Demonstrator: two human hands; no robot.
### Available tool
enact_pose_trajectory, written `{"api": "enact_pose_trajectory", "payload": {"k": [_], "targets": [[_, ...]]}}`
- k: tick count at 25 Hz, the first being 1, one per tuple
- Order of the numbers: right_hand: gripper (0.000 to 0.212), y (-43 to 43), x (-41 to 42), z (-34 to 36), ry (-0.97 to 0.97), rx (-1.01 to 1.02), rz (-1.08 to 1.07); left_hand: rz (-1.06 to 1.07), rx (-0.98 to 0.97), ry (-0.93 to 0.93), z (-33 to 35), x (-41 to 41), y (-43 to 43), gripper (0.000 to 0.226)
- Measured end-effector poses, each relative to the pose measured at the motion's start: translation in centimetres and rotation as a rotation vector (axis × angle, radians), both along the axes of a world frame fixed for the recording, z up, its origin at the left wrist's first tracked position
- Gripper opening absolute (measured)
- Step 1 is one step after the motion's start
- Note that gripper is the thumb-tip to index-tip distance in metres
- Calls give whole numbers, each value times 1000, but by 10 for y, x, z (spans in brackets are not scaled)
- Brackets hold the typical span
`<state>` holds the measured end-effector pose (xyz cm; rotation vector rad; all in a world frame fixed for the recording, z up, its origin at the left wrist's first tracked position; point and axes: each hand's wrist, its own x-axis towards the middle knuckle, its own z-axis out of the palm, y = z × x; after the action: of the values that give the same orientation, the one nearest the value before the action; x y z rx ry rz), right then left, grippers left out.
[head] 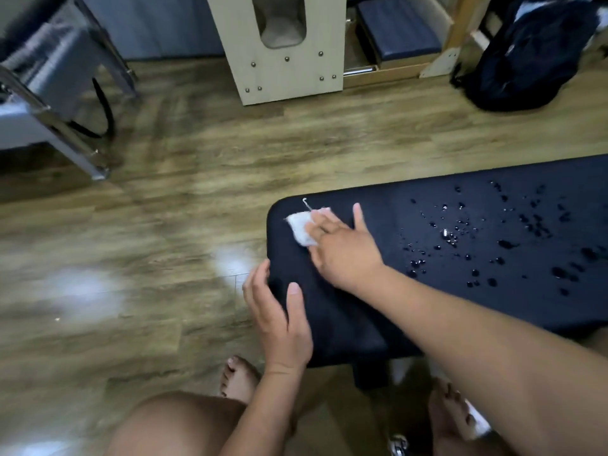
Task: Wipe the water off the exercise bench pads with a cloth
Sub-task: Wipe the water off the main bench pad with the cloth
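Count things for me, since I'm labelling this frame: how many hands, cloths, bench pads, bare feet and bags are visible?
hands: 2 (left hand, right hand)
cloth: 1
bench pad: 1
bare feet: 2
bag: 1
Total: 7

Matt black bench pad [427, 291], white cloth [301, 230], glossy wood floor [164, 225].

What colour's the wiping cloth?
White; the cloth shows best in the head view, under the right hand.
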<state>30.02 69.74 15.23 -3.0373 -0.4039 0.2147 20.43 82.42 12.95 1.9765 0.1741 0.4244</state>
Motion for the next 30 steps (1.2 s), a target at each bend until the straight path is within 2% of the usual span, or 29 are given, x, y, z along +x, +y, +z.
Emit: {"api": "enact_pose_trajectory", "payload": {"k": [2, 4, 7, 9, 11, 13, 16, 20, 21, 26, 28, 30], "targets": [[48, -55, -6, -1, -16, -23, -109, -97, 28, 173, 5, 1, 6, 64], [46, -93, -20, 1, -23, -41, -232, -199, 28, 258, 9, -2, 11, 63], [51, -70, -44, 1, -2, -21, -318, -169, -141, 331, 13, 1, 13, 62], [52, -19, -71, -2, -7, 28, -226, -152, -223, 357, 14, 0, 16, 63], [51, 25, -108, -8, -18, 98, -38, -131, -304, 360, 19, 0, 16, 63], [48, 33, -138, -7, -31, 96, 109, -120, -355, 367, 22, 0, 14, 61], [46, -26, -166, -7, -48, 62, 140, -143, -197, 365, 18, -3, 8, 47], [46, -95, -184, -7, -46, 33, 83, -223, 179, 294, -2, -5, 0, 69], [46, -97, -176, -9, -49, 49, 55, -225, 217, 282, -4, -4, 0, 73], [42, -40, -85, -7, -29, 105, -247, -200, 46, 310, -1, 3, 2, 78], [50, -3, -87, -9, -39, 130, -176, -178, 0, 313, -4, 4, 2, 78], [53, 12, -122, -8, -37, 179, 30, -158, -33, 308, -4, 3, 1, 81]]}}
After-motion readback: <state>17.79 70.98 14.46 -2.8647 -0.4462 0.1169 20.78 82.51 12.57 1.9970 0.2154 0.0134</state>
